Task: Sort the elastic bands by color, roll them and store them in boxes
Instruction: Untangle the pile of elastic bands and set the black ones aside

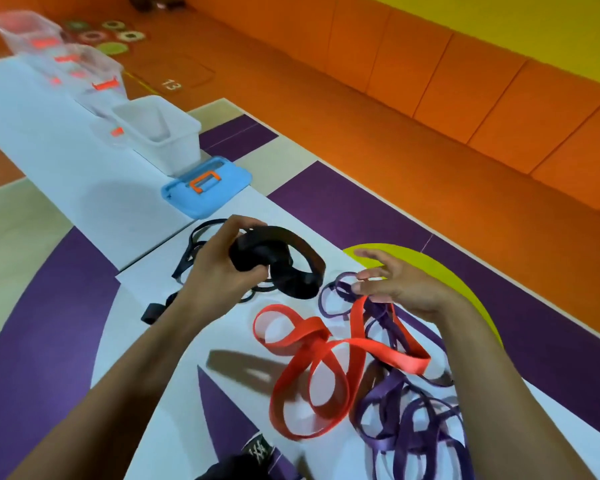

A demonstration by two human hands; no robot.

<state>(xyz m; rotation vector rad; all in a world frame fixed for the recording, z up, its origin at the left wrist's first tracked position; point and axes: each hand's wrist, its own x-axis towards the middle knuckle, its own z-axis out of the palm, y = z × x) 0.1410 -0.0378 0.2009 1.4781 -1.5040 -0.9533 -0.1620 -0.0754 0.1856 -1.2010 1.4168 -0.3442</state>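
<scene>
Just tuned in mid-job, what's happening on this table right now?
A person appears to be rolling up a black band: the left hand grips its partly rolled coil, while the right hand is open above the purple bands. A red band and the purple bands lie loose and tangled on the white table. The nearest box, beside a blue lid, looks empty.

Black band (284,261), red band (312,362), purple bands (409,420); white counter (66,161); blue lid (207,190) with orange handle (204,181); orange wall pads (465,109).
</scene>
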